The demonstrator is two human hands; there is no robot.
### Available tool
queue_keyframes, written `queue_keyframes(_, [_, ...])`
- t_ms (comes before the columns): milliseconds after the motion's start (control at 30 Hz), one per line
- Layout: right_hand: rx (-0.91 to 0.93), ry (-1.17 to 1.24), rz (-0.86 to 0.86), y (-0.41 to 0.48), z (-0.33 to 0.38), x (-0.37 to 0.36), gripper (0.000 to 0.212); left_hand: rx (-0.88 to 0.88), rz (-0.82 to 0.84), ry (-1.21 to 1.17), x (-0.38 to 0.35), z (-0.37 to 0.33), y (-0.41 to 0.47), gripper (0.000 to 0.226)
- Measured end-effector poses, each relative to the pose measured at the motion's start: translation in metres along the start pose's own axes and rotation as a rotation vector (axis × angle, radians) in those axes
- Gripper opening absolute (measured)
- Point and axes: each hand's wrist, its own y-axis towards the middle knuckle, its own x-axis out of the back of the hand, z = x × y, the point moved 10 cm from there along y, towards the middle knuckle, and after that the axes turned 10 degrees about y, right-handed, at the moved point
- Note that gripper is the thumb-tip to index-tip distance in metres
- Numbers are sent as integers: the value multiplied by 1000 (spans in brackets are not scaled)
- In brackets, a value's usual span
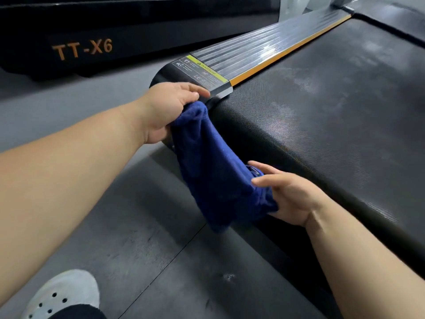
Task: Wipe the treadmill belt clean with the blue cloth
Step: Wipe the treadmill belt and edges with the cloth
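Left hand (170, 109) is gripping the upper end of the blue cloth (213, 171), fingers curled round the bunched fabric, beside the end cap of the side rail (264, 51). The cloth is stretching as a long bunched band from upper left down to lower right, hanging against the rounded rear edge of the treadmill belt (333, 107); it is looking deep blue, fuzzy, loosely folded. Right hand (289, 196) is holding the lower end, thumb and half-bent fingers closing on the fabric.

hands (170, 111) (289, 199) 2 | blue cloth (213, 171) 1 | treadmill belt (333, 111) 1 | treadmills (264, 49) (138, 31) 2 | shoe (66, 293) 1
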Motion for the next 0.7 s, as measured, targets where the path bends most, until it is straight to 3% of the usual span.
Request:
queue_keyframes(67, [71,-197,-130,2,14,2,50,27,-2,68,0,6,0,21])
queue_keyframes(200, [302,-242,-464,-8,65,24,42,62,-26,167,6,12,2,15])
queue_keyframes(267, [344,-252,-578,-16,80,41,26,73,-86,163,18,17,4,13])
queue_keyframes(333, [344,-140,-421,-14,84,33,13,93,-142,80,29,22,4,9])
queue_keyframes(400, [368,96,-176,-16,87,16,39,82,-135,-46,34,25,5,11])
queue_keyframes(467, [402,199,-90,-23,90,11,67,41,-117,-192,38,20,5,18])
queue_keyframes(533, [411,110,-158,-24,86,20,63,5,-148,-276,47,14,5,24])
queue_keyframes(633, [427,9,-347,-22,85,42,34,1,-170,-262,49,12,5,29])
queue_keyframes(700, [420,18,-445,-19,87,53,27,4,-187,-250,47,13,4,26])
